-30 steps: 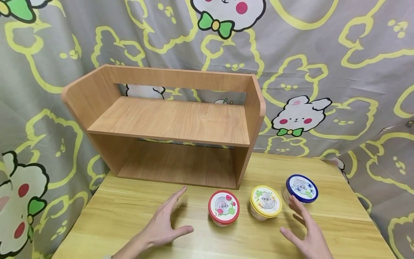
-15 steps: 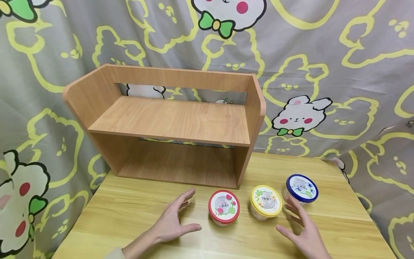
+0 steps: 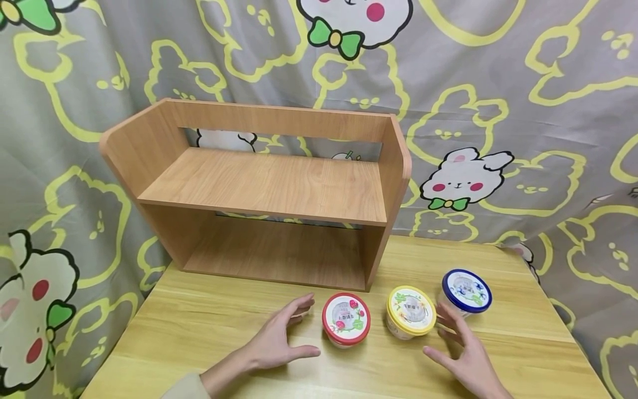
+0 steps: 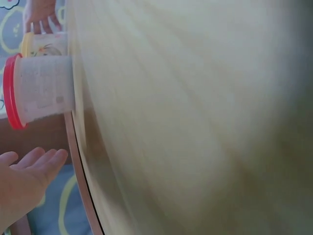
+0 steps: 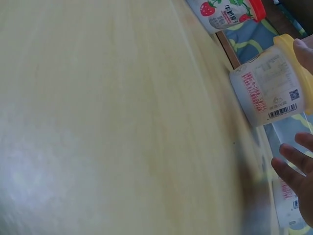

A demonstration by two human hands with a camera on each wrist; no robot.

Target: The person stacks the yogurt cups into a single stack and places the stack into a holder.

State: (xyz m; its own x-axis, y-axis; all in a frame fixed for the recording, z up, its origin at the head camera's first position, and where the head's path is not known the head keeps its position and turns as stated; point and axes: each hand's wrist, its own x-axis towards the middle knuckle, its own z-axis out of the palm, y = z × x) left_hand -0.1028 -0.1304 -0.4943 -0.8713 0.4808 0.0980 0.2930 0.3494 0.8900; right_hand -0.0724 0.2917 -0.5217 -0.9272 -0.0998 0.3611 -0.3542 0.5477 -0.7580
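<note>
Three small lidded tubs stand upright on the table: a red-lidded tub [image 3: 346, 320] with strawberries printed on it, a yellow-lidded tub [image 3: 411, 312] and a blue-lidded tub [image 3: 467, 291]. My left hand [image 3: 276, 338] is just left of the red-lidded tub, thumb and fingers spread, holding nothing. Near the yellow- and blue-lidded tubs is my right hand [image 3: 466, 352], also spread and holding nothing. In the right wrist view its fingers [image 5: 293, 161] lie beside the yellow-lidded tub [image 5: 271, 83], with the blue-lidded one partly hidden behind them. Whether the right fingertips touch a tub, I cannot tell.
A two-tier wooden shelf [image 3: 264, 180] stands at the back left of the wooden table [image 3: 199, 321], behind the tubs. A grey curtain [image 3: 448, 61] with yellow outlines and white rabbits hangs behind and on both sides.
My left hand has moved right, closer to the red-lidded tub. My right hand has shifted slightly left, towards the yellow-lidded tub. The tubs have stayed in place.
</note>
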